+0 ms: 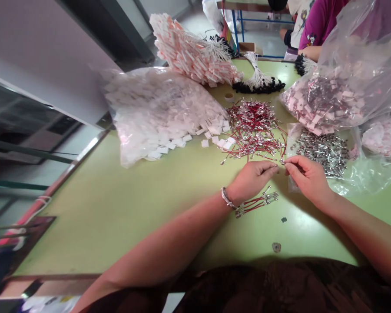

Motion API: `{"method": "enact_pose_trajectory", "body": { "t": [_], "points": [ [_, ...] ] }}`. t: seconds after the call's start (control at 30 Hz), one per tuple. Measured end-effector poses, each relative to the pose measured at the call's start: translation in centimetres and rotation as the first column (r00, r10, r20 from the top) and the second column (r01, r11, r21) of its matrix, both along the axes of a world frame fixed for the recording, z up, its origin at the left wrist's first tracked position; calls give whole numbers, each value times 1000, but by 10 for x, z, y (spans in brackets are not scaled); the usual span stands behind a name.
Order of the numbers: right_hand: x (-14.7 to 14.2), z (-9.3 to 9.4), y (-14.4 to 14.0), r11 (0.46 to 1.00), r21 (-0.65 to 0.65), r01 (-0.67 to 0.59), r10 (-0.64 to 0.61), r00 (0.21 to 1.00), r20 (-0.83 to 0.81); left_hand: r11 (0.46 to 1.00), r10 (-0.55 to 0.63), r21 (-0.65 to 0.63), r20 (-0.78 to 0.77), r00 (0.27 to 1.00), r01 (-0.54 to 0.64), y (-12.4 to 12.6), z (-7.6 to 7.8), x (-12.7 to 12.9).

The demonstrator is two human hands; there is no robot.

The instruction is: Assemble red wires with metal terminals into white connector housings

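Note:
My left hand (256,177), with a bracelet at the wrist, is closed in a pinch; what its fingertips hold is too small to make out. Close beside it, my right hand (308,177) pinches the metal end of a short red wire (284,145). Just beyond both hands lies a heap of red wires (252,115) with shiny metal ends. A small bunch of red wires with metal ends (256,203) rests on the table below my left hand. Small metal parts (322,150) lie on clear plastic beyond my right hand.
A big clear bag of white pieces (169,108) spreads over the green table (133,208). Behind it are bundled orange-white parts (195,56) and white wires with black ends (259,80). Another bag (332,102) stands at right. A person in a purple sleeve (319,24) sits across.

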State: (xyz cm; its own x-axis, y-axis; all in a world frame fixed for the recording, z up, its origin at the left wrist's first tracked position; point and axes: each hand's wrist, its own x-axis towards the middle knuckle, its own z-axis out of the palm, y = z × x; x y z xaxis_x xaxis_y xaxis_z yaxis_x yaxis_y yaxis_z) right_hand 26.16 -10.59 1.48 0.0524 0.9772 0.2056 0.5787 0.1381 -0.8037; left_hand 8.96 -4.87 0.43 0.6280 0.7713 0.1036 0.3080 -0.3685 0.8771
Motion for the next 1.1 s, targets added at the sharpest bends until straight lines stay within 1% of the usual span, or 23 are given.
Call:
{"method": "enact_pose_trajectory", "body": {
  "t": [0.17,0.23,0.27,0.3,0.37,0.43,0.5,0.57,0.63,0.73,0.8,0.87,0.93,1.0,1.1],
  "points": [
    [2,1,1,995,-9,-96,96,990,106,994,-59,87,-115,992,70,0,-2,-2],
    [5,2,1,990,-49,-135,141,979,145,980,-69,167,-202,977,104,0,-2,-4],
    [7,2,1,984,-80,-160,171,972,162,966,-68,225,-265,962,130,0,-1,-5],
    [9,3,0,976,-119,-184,203,964,173,942,-66,288,-341,938,171,0,-1,-6],
    [12,6,-1,955,-204,-215,252,951,180,877,-67,383,-501,863,291,-2,1,-6],
    [12,8,-4,939,-264,-219,275,940,201,816,-79,407,-625,776,411,-5,3,-5],
    [11,11,-6,928,-310,-205,282,932,227,781,-91,397,-691,717,483,-8,3,-4],
    [9,14,-7,921,-344,-183,273,933,234,772,-96,389,-711,697,503,-10,3,-2],
    [8,17,-6,918,-357,-170,261,939,223,784,-89,386,-705,704,486,-10,4,-2],
    [8,19,-6,930,-318,-182,273,923,270,804,-65,392,-690,721,448,-9,5,-3],
    [7,18,-6,937,-290,-192,286,901,326,792,-64,403,-691,720,458,-8,5,-4],
    [6,16,-8,942,-286,-177,276,893,355,768,-74,413,-701,709,489,-9,5,-5],
    [5,13,-9,939,-306,-156,258,909,327,744,-88,417,-713,695,522,-11,4,-4],
    [4,11,-9,927,-334,-168,264,927,266,727,-101,416,-723,684,546,-14,2,-3],
    [4,10,-7,915,-351,-200,280,940,195,720,-131,403,-720,681,565,-14,3,-2]
  ]
}}
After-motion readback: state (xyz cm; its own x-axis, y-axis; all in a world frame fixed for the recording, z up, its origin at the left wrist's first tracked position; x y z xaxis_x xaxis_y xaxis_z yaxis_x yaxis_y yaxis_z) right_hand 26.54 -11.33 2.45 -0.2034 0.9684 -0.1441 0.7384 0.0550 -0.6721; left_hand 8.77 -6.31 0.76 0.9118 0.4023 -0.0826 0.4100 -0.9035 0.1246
